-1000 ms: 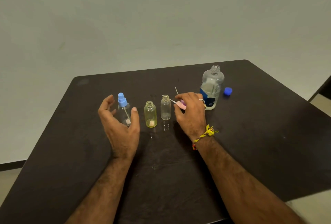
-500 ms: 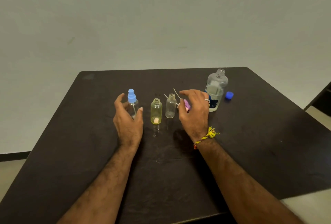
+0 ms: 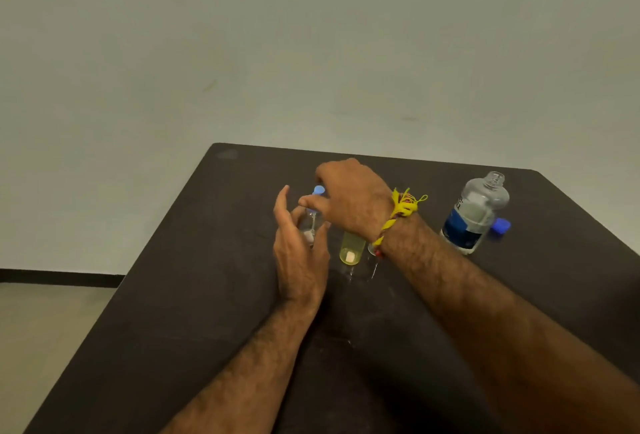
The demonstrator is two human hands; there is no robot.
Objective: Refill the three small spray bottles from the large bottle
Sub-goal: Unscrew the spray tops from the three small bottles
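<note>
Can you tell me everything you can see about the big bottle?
The big bottle is clear plastic with a dark blue label round its lower part. It stands on the dark table, tilted in this wide view, right of the small bottles. Its neck is open; a blue cap lies beside it. Neither hand touches it.

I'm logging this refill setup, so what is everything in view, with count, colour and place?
Large bottle: 1, clear with a blue label, uncapped, far right of the table.
Bottle cap: 1, blue, on the table right beside the large bottle.
Blue-topped spray bottle: 1, clear, between the two hands.
Yellow spray bottle: 1, yellow-tinted, its top hidden under the right wrist.
Third small bottle: 1, clear, mostly hidden by the right wrist.
Table: 1, dark brown.
Thread wristband: 1, yellow, on the right wrist.
Left hand: open, cupped beside the blue-topped spray bottle.
Right hand: fingers at the blue sprayer top; grip unclear.
</note>
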